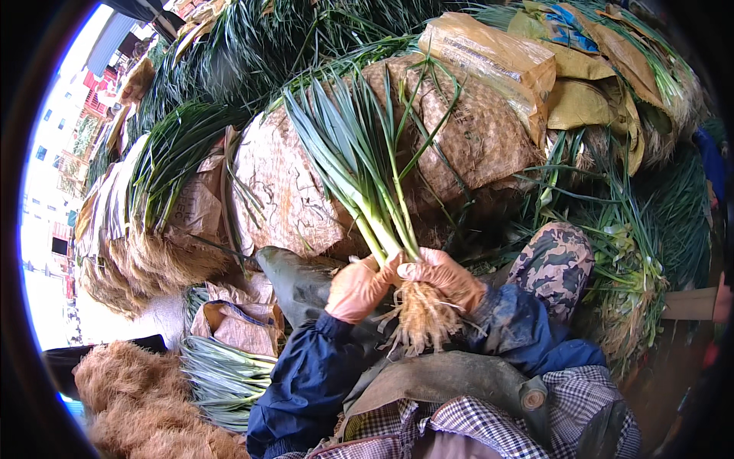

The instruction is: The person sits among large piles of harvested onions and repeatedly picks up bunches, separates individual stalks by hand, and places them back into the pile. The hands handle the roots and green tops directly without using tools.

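Both of my gloved hands grip a bunch of long green scallion-like plants (367, 195) around its pale stem base. My left hand (358, 287) closes on the stems from the left. From the right, my right hand (447, 278) wraps the bunch just above the roots. The stringy, pale brown roots (427, 321) hang below my hands, over my lap. Green leaves fan out away from me, in front of a stuffed woven sack (367, 143). My fingers partly hide the stems where they are held.
Bundles of root-ended greens (178, 172) stand at the left. Loose plants (625, 258) are heaped at the right, near my camouflage-covered knee (553, 264). A mass of brown roots (149, 401) and a leafy bundle (229, 381) lie lower left. Yellowish sacks (579, 80) cover more plants at the back right.
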{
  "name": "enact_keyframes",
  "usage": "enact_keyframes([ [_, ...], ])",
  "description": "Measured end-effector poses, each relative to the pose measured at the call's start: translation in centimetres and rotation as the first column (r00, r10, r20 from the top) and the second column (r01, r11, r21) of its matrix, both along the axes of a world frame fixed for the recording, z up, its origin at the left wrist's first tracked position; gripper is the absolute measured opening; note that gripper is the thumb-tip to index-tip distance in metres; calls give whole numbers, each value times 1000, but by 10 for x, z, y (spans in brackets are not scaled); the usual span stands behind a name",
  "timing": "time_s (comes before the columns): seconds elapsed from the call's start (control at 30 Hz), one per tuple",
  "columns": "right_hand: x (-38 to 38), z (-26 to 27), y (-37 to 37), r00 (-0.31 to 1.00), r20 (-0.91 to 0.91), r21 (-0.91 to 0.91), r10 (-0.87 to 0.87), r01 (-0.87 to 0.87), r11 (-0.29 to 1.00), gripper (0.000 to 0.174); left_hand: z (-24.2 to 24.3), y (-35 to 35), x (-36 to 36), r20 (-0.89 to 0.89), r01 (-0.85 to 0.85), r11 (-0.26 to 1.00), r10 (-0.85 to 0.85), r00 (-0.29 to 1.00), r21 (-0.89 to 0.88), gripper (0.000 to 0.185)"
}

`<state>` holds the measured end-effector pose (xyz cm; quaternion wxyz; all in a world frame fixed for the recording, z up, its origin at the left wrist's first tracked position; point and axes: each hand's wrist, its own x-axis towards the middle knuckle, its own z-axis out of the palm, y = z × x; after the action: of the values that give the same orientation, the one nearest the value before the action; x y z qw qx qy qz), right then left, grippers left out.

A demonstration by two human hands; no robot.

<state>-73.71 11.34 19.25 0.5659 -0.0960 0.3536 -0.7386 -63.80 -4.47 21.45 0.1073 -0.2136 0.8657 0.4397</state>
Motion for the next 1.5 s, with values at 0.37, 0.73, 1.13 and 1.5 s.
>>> enact_keyframes([
  [0.37,-20,15,38,959,254,-134,128,-97,986,50,17,31,-7,37,-180,336,392,919,924,48],
  [0.73,17,52,129,942,92,82,-323,316,945,29,14,22,-23,170,-99,-161,522,836,982,12],
  [1.13,-9,20,-80,502,-857,41,-114,287,957,84,75,10,45,12,172,-402,416,909,899,28],
  [1.5,-58,42,-35,663,-749,123,8,128,984,16,76,-7,95,302,-412,191,429,851,891,26],
])
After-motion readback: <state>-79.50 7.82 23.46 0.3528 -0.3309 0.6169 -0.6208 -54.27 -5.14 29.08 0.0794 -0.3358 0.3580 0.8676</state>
